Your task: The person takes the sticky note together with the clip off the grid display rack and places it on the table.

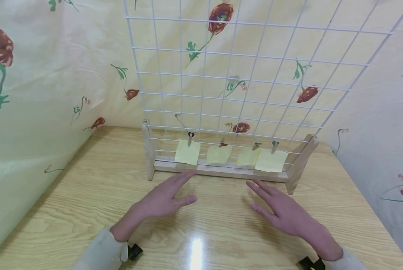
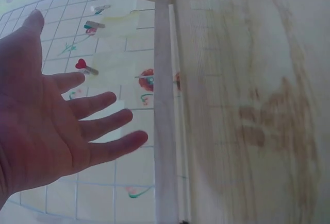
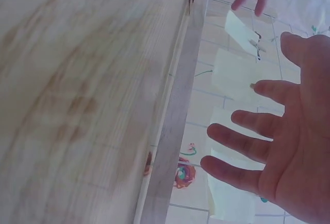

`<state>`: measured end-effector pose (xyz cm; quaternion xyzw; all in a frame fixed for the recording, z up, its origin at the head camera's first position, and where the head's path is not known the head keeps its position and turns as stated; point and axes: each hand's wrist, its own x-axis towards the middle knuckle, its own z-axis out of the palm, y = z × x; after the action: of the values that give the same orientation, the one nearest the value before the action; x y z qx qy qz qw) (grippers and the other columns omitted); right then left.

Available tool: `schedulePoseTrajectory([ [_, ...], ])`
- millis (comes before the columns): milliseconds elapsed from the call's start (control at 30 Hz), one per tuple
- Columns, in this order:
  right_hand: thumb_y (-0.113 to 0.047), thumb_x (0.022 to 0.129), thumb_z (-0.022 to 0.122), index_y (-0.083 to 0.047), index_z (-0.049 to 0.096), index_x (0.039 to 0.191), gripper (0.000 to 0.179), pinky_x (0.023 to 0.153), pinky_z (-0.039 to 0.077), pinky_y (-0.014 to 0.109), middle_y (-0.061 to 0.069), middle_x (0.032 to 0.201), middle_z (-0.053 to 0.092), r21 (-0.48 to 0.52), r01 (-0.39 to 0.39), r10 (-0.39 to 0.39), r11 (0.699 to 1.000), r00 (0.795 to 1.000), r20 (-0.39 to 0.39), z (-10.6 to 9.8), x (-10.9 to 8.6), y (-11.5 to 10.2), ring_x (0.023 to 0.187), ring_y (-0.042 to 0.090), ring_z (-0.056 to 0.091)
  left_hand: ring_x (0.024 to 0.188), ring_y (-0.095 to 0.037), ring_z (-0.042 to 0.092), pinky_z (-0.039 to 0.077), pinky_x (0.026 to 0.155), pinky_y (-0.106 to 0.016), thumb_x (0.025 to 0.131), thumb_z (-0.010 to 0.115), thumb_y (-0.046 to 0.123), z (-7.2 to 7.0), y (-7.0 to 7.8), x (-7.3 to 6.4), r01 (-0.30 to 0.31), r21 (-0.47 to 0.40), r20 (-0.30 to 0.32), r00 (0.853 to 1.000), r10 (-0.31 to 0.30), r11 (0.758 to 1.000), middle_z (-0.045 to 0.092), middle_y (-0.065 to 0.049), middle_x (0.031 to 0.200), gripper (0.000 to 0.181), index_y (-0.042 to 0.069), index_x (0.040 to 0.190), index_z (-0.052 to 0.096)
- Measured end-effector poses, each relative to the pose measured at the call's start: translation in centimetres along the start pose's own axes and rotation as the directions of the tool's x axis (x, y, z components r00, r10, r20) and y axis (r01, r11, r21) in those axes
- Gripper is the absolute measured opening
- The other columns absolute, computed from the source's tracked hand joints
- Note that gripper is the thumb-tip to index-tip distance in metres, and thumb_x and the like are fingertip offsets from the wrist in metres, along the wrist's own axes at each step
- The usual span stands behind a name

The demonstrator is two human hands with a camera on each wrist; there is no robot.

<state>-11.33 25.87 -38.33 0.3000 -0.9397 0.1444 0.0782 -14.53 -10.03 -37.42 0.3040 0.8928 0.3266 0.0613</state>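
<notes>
Flowered cloth (image 1: 83, 41) fills the upper part of the head view and both sides, shutting in the work area. Pale wood bench (image 1: 86, 183) spans the lower half and carries everything.

White wire grid (image 1: 245, 101), top centre to middle of frame. Stands on edge between two wooden feet (image 1: 148, 157); a wooden bar (image 1: 221, 171) runs low between them, presumably tying them so the grid does not tip.

Left hand (image 1: 167, 197), lower centre-left: fingers spread, thumb apart, holding nothing. Fingertips come near the bar; cannot tell whether they touch. Right hand (image 1: 279, 208), lower right of centre: likewise spread, nothing held. Both wrist views show the palms turned inward before the grid, which reads as framing the row of papers rather than gripping any of it.

Four yellow notes (image 1: 188, 152) hang in a row just above the bar, middle of frame. The two rightmost appear to overlap at their edges.

Smallest: wooden clips (image 1: 190, 138) with heart ends, one at each note's top edge. They seem to pinch paper against wire, leaving the lower edges loose. Red-hearted clip (image 1: 222, 143) sits askew.
</notes>
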Motion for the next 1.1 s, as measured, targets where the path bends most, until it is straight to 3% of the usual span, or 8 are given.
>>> schedulePoseTrajectory([
  [100, -0.030, 0.098, 0.055, -0.020, 0.035, 0.150, 0.056, 0.094, 0.045, 0.054, 0.017, 0.148, 0.041, 0.029, 0.001, -0.001, 1.000, 1.000, 0.001, 0.0, 0.1, 0.1, 0.128, 0.037, 0.047, 0.142, -0.024, 0.028, 0.028, 0.113, -0.049, 0.095, 0.047, 0.055, 0.0, -0.3, 0.1, -0.002, -0.076, 0.015, 1.000, 0.003, 0.997, 0.027, 0.002, 0.157, 0.072, 0.023, 0.154, 0.021],
  [300, -0.024, 0.099, 0.054, -0.016, 0.039, 0.147, 0.051, 0.096, 0.044, 0.048, 0.010, 0.144, 0.048, 0.138, -0.022, 0.024, 0.990, 1.000, -0.018, 0.0, 0.3, 0.1, 0.127, 0.030, 0.050, 0.134, -0.029, 0.040, 0.043, 0.100, -0.052, 0.101, 0.043, 0.045, 0.1, -1.0, 0.2, 0.024, -0.255, 0.040, 0.999, -0.015, 0.967, 0.031, 0.002, 0.155, 0.060, 0.026, 0.154, 0.022],
  [433, -0.016, 0.100, 0.052, -0.011, 0.043, 0.144, 0.046, 0.083, 0.052, 0.035, 0.008, 0.139, 0.054, 0.265, -0.030, 0.043, 0.964, 0.998, -0.045, -0.1, 0.4, 0.1, 0.114, 0.023, 0.060, 0.131, -0.026, 0.044, 0.042, 0.100, -0.053, 0.102, 0.040, 0.044, -0.1, -1.3, 0.3, 0.059, -0.344, 0.061, 0.997, -0.041, 0.937, 0.038, -0.003, 0.151, 0.055, 0.030, 0.153, 0.024],
  [500, -0.013, 0.100, 0.050, -0.008, 0.045, 0.143, 0.043, 0.076, 0.054, 0.030, 0.010, 0.137, 0.055, 0.333, -0.028, 0.046, 0.943, 0.998, -0.048, -0.2, 0.5, 0.2, 0.108, 0.022, 0.063, 0.131, -0.027, 0.045, 0.043, 0.100, -0.053, 0.103, 0.037, 0.045, -0.1, -1.4, 0.4, 0.084, -0.404, 0.082, 0.995, -0.056, 0.911, 0.041, -0.006, 0.149, 0.053, 0.030, 0.153, 0.024],
  [700, -0.007, 0.104, 0.038, -0.001, 0.043, 0.143, 0.039, 0.075, 0.055, 0.030, 0.019, 0.133, 0.056, 0.511, -0.043, 0.060, 0.858, 0.998, -0.016, -0.1, 0.7, 0.4, 0.102, 0.020, 0.066, 0.130, -0.038, 0.044, 0.047, 0.095, -0.051, 0.105, 0.027, 0.045, -0.4, -1.8, 0.7, 0.121, -0.610, 0.138, 0.989, -0.046, 0.783, 0.038, -0.017, 0.147, 0.054, 0.021, 0.153, 0.023],
  [900, -0.007, 0.106, 0.028, 0.000, 0.041, 0.142, 0.039, 0.075, 0.056, 0.036, 0.026, 0.131, 0.053, 0.677, -0.084, 0.078, 0.731, 0.996, 0.039, -0.3, 0.8, 0.5, 0.101, 0.020, 0.063, 0.128, -0.038, 0.045, 0.050, 0.092, -0.045, 0.103, 0.027, 0.051, -0.6, -2.0, 0.8, 0.145, -0.692, 0.159, 0.986, -0.047, 0.707, 0.040, -0.016, 0.145, 0.058, 0.020, 0.152, 0.026],
  [967, -0.009, 0.106, 0.026, -0.001, 0.042, 0.141, 0.039, 0.076, 0.056, 0.037, 0.021, 0.131, 0.054, 0.717, -0.099, 0.084, 0.690, 0.995, 0.056, -0.3, 0.9, 0.6, 0.101, 0.022, 0.064, 0.128, -0.038, 0.045, 0.051, 0.091, -0.045, 0.103, 0.027, 0.052, -0.6, -2.0, 0.8, 0.150, -0.712, 0.164, 0.985, -0.045, 0.686, 0.040, -0.017, 0.146, 0.059, 0.019, 0.152, 0.026],
  [1100, -0.013, 0.107, 0.025, -0.001, 0.043, 0.140, 0.039, 0.077, 0.056, 0.039, -0.001, 0.129, 0.059, 0.775, -0.122, 0.089, 0.620, 0.992, 0.085, -0.5, 0.9, 0.8, 0.101, 0.026, 0.064, 0.129, -0.041, 0.043, 0.051, 0.090, -0.045, 0.103, 0.026, 0.051, -0.7, -2.0, 0.8, 0.150, -0.745, 0.170, 0.985, -0.033, 0.650, 0.037, -0.022, 0.147, 0.061, 0.016, 0.152, 0.025],
])
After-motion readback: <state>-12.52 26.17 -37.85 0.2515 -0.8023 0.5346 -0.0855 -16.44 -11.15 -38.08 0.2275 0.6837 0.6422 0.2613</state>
